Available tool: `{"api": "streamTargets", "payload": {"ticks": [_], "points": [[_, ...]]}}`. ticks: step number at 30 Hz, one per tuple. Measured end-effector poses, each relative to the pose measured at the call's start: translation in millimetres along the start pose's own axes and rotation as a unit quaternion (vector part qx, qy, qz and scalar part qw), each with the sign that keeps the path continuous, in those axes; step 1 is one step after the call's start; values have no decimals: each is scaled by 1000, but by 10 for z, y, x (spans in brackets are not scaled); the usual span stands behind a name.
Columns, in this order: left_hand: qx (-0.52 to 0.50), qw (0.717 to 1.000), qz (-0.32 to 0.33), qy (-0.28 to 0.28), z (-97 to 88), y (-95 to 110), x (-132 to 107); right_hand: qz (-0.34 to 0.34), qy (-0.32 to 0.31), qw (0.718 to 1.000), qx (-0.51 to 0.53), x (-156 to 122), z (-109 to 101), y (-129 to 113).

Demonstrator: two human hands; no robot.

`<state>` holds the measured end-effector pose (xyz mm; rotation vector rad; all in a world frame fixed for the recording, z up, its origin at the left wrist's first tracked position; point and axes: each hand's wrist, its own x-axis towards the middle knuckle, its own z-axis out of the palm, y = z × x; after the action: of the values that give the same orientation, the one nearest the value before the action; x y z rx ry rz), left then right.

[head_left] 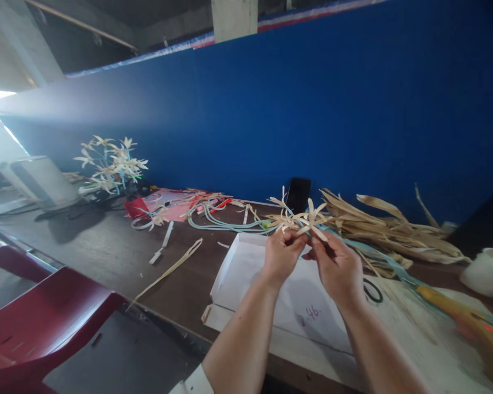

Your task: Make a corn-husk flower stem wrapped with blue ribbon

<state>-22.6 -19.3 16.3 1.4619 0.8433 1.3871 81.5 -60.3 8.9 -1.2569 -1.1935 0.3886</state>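
Note:
Cream-coloured handmade flowers [312, 218], with narrow husk-like petals and pale blue stems, are held above a white cardboard box [242, 254]. My left hand [283, 254] is closed, its fingertips pinching at the base of the blooms. Close beside it, my right hand [337, 265] is closed too, thumb and fingers gripping just under the front flower. The exact spot where the fingers meet the stems is partly hidden. Right behind the flowers a black phone [299, 192] leans against the blue panel.
Dried husks [378, 224] lie to the right, near a yellow glue gun [447, 306] and a white cup-like object [487, 272]. Pale blue tubing [213, 225] curves across the table. Finished-looking flowers [115, 161] stand at left. A red chair [53, 317] is at the table's front edge.

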Motion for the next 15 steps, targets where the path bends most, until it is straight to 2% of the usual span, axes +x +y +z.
{"api": "streamTargets", "payload": {"ticks": [9, 15], "points": [[-18, 1000, -17, 14, 27, -7, -15, -33, 17, 999, -16, -9, 38, 6], [-112, 992, -65, -12, 69, 10, -27, -66, 51, 994, -75, -24, 39, 26]]}}
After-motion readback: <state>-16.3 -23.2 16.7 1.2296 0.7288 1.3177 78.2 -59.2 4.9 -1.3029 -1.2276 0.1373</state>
